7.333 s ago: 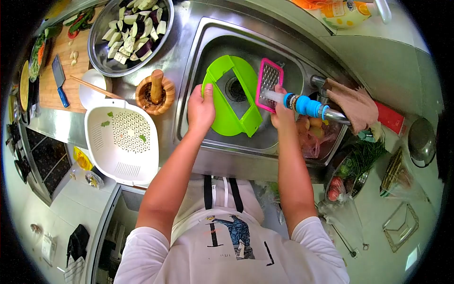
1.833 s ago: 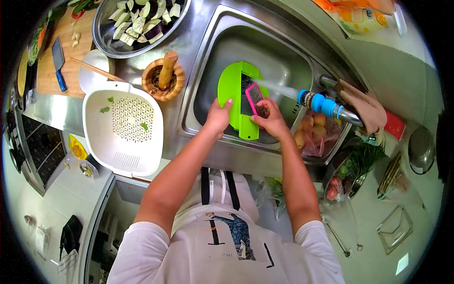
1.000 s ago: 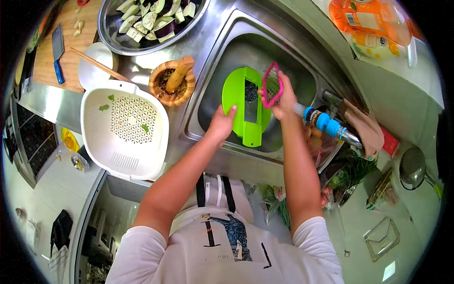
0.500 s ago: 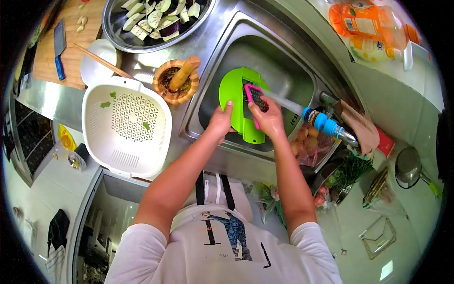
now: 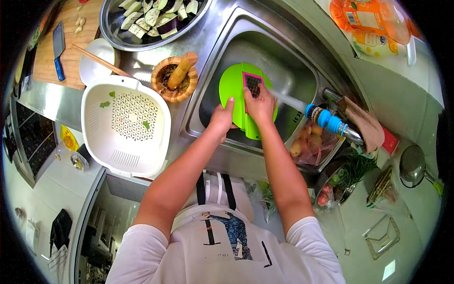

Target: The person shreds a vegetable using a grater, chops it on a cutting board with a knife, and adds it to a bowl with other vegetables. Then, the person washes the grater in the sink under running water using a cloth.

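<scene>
My left hand (image 5: 222, 120) grips the lower left edge of a round green plastic holder (image 5: 231, 85) over the sink (image 5: 288, 61), thumb on top. Against the holder's middle slot, my right hand (image 5: 260, 105) presses a pink-framed grater plate (image 5: 253, 83), which appears to lie flat in the slot. The right fingers cover the plate's lower part. Water streams from the blue-ringed faucet (image 5: 326, 119) toward the right hand.
Left of the sink are a wooden mortar with pestle (image 5: 174, 79), a white colander (image 5: 126, 128), a steel bowl of cut eggplant (image 5: 151, 21), and a knife (image 5: 58, 49) on a cutting board (image 5: 41, 66). Bagged produce (image 5: 312, 142) sits at the sink's right.
The pink-framed plate was held apart from the holder, then brought over it at a tilt; now it lies against the slot, with my right hand pressing on top.
</scene>
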`<control>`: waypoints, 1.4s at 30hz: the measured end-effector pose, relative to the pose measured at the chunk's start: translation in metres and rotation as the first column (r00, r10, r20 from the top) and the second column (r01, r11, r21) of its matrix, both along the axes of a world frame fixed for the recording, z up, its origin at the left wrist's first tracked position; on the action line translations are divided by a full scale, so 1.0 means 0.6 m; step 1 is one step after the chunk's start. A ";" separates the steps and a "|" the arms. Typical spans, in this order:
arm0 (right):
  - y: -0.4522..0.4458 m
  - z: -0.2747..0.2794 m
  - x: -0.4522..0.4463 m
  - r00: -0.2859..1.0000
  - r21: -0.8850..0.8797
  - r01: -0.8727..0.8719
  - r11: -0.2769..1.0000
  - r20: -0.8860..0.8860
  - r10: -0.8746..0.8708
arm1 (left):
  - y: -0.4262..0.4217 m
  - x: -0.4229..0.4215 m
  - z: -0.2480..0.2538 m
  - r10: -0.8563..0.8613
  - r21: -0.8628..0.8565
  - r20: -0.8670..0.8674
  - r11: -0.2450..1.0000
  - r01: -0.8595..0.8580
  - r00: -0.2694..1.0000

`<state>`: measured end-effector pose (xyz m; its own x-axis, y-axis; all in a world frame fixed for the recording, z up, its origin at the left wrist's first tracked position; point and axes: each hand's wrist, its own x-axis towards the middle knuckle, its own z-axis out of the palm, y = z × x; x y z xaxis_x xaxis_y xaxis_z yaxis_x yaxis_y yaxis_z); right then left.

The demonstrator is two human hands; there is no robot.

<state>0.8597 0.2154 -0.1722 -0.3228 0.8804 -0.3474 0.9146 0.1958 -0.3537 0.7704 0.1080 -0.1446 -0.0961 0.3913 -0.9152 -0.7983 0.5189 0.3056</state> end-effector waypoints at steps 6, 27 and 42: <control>-0.006 -0.041 0.006 0.997 0.112 0.018 0.994 -0.078 -0.009 | -0.001 0.014 -0.013 0.060 -0.029 0.009 0.998 -0.060 0.998; 0.078 0.021 0.082 0.885 0.151 -0.090 0.984 -0.441 0.148 | 0.056 0.020 -0.042 0.229 0.124 0.001 0.966 -0.228 0.973; 0.112 0.197 0.279 0.561 -0.539 0.524 0.659 -0.364 -0.744 | 0.075 0.011 -0.008 -0.027 0.292 0.112 0.956 -0.007 0.993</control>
<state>1.0271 0.2826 -0.0543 0.0581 0.7817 -0.6209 0.3893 -0.5905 -0.7070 0.7773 0.1529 -0.1497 0.0069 0.6430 -0.7658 -0.8320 0.4285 0.3524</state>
